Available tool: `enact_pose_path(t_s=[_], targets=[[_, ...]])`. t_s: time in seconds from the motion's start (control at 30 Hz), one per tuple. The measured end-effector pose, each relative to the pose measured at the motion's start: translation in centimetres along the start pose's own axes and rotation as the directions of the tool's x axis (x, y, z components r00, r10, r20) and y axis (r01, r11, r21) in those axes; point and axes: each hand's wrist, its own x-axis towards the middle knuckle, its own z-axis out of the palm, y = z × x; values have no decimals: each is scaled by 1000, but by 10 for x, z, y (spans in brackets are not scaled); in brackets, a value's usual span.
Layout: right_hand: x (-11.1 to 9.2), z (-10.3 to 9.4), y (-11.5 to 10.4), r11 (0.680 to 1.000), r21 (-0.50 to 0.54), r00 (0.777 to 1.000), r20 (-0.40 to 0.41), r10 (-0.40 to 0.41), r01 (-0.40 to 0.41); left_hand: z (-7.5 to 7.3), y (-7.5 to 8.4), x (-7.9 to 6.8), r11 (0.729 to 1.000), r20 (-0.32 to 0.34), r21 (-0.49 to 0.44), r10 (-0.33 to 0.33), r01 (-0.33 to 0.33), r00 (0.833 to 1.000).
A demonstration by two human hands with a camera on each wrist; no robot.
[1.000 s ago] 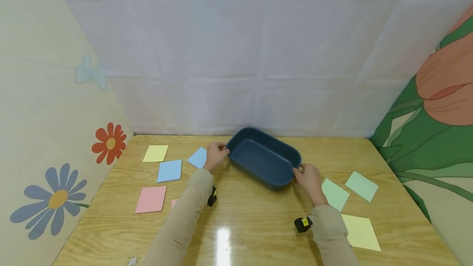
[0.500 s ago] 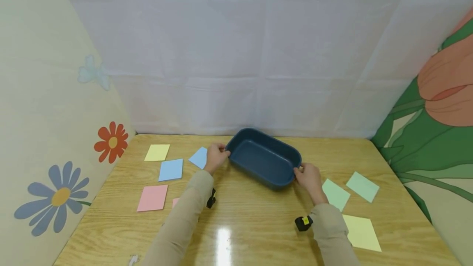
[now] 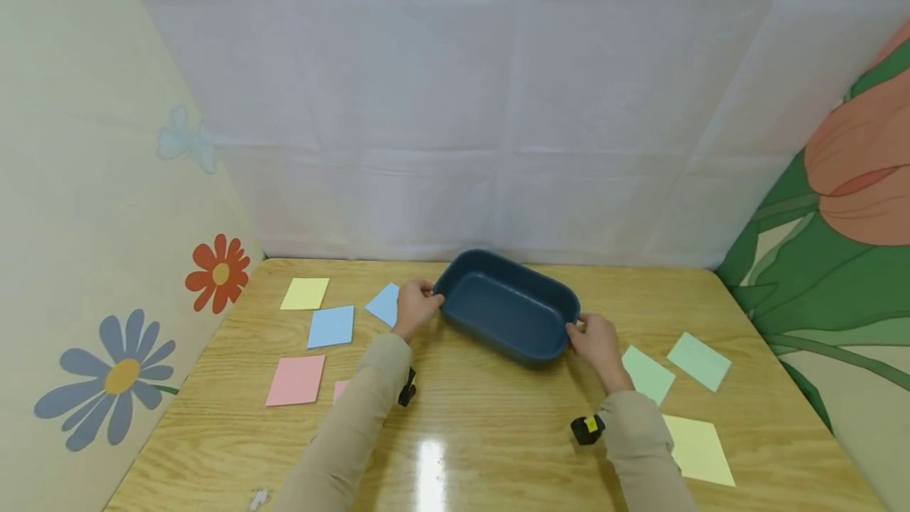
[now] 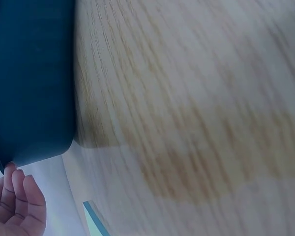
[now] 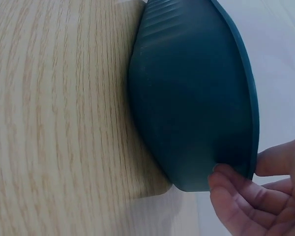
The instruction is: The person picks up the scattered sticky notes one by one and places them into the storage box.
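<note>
A dark blue rectangular basin with rounded corners sits at an angle near the back of the wooden table, nothing inside it. My left hand pinches its left end at the rim; in the left wrist view the fingers curl under the rim from outside. At the opposite end my right hand pinches the rim, and the right wrist view shows the thumb over the rim with fingertips against the outer wall. The basin's base lies on or close over the tabletop.
To the left lie yellow, blue and pink paper squares, with another blue square beside my left hand. Green and yellow squares lie on the right. A white cloth hangs behind the table.
Both hands keep their grip on the basin, which stays almost in place. The whole head view has shifted slightly.
</note>
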Motion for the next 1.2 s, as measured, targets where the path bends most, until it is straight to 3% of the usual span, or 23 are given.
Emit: enact_pose_path(t_s=[0.6, 0.87, 1.2], targets=[[2, -4, 0, 999, -12, 999, 33, -32, 33, -3, 2, -10, 998, -31, 59, -6, 8, 1000], [2, -4, 0, 999, -29, 998, 48, -38, 39, -7, 6, -16, 998, 2, 50, -43, 43, 999], [5, -5, 3, 999, -1, 997, 64, -45, 45, -9, 3, -19, 988, 48, 152, -12, 5, 999]])
